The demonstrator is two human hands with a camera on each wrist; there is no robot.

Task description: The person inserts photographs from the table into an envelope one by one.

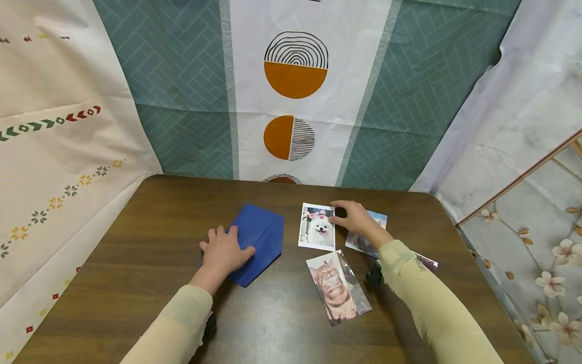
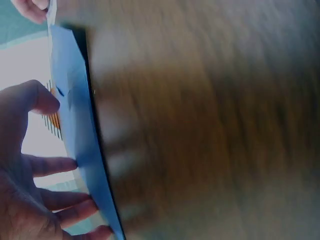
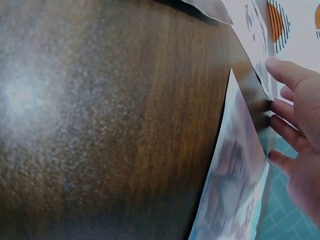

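Dog photo [image 1: 317, 231] lies just left of your right hand [image 1: 356, 218], the nearer, long axis pointing away; thumb and fingers stand parted, gripping nothing; your left hand [image 1: 224, 254] spreads on the envelope [image 1: 262, 233].

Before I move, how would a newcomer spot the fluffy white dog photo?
On the brown wooden table, look right of the blue paper envelope. The right hand touches this white-bordered photo; its white dog sets it apart from the orange-striped cat photo.
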